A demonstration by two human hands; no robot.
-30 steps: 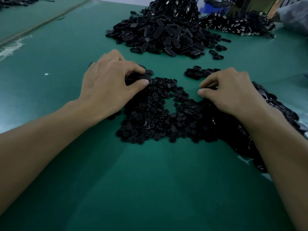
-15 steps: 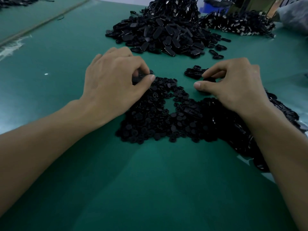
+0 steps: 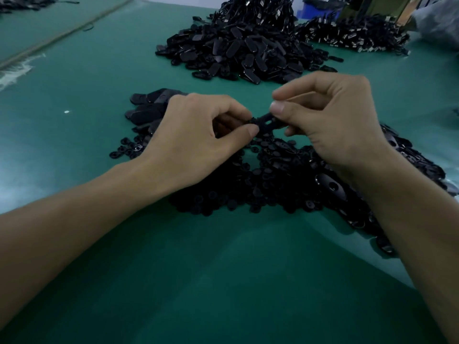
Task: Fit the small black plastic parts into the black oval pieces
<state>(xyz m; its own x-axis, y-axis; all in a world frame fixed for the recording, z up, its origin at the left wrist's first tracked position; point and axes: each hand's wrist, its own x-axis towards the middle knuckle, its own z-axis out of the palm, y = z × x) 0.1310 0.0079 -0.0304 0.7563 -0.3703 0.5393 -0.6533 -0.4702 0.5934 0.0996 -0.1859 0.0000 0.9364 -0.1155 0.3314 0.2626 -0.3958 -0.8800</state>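
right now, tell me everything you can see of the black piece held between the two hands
The black oval piece is a flat, elongated part that looks like dull plastic, with what seems a small opening near its middle. It is held above the pile of small parts, off the green table. The right hand pinches its right end, thumb on top; the left hand pinches its left end. Whether a small part is seated there is too dark to tell.

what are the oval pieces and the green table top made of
Oval pieces: probably hard moulded plastic, black, semi-gloss; pale glints run along their smooth rounded faces. Table top: looks like a matte green rubber or vinyl mat, given the soft even sheen and no grain; which one is unclear.
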